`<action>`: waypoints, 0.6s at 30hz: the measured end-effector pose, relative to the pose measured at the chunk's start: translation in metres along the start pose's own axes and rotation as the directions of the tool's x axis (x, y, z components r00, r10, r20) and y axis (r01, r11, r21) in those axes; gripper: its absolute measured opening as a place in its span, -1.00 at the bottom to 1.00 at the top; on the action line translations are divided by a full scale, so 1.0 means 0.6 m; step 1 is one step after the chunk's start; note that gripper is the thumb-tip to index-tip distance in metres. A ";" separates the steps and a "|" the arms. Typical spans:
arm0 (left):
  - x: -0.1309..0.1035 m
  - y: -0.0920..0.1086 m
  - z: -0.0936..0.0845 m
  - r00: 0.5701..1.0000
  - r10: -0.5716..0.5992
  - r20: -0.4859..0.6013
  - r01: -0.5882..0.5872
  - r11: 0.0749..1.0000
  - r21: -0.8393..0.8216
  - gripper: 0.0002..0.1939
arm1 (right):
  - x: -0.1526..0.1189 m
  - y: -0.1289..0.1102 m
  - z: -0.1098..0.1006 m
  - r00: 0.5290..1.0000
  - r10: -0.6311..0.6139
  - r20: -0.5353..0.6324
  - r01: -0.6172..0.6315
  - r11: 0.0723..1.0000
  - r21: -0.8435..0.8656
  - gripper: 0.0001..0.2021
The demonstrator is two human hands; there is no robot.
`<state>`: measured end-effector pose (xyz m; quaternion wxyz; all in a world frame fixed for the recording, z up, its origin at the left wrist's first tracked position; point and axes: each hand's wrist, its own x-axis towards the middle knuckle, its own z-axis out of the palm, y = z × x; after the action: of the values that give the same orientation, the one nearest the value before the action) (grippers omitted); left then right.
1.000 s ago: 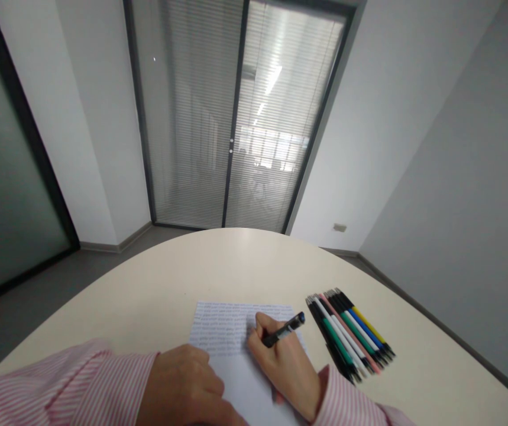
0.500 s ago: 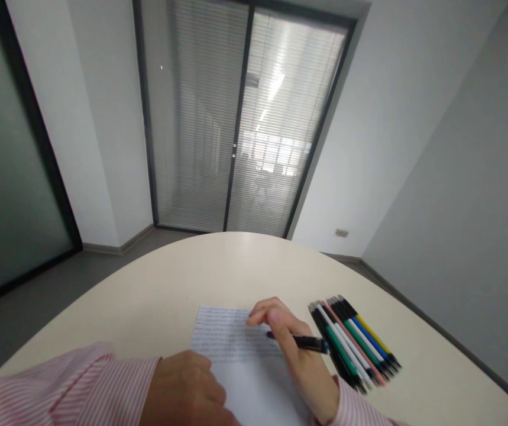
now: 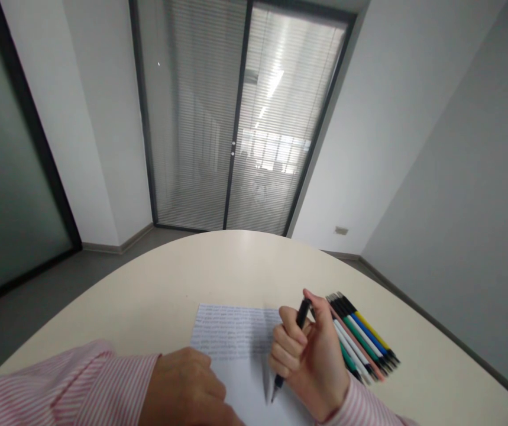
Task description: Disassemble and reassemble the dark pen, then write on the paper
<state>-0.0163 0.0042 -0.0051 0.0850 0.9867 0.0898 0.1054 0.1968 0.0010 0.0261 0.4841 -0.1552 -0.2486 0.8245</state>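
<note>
Slim black plastic pen (image 3: 290,349), tip down over white written paper sheet (image 3: 236,331), clamped in right hand (image 3: 311,358); left hand (image 3: 187,387) curled on sheet.

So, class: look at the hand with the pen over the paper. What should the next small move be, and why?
Probably lower the pen tip onto the blank part of the sheet. The right hand grips it tip-down just above the paper, below the written lines, while the left hand steadies the sheet.

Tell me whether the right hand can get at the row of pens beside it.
Probably yes: the right hand lies right against the pens, nothing between them, but it already grips a black pen.
</note>
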 end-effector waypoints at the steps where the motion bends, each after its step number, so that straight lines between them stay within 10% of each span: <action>1: 0.000 -0.003 0.002 1.000 0.018 -0.004 -0.018 1.000 -0.014 -0.70 | -0.001 0.002 -0.001 1.000 0.008 -0.004 -0.008 1.000 0.001 -0.38; 18: -0.001 -0.001 0.009 0.998 0.017 -0.068 -0.022 0.997 -0.074 -0.61 | -0.056 -0.032 -0.011 0.937 -0.267 -0.227 0.245 0.962 -0.123 -0.65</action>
<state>-0.0160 0.0036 -0.0107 0.1176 0.9796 0.0790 0.1428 0.2302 -0.0188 0.0322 0.6062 -0.2429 -0.2441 0.7169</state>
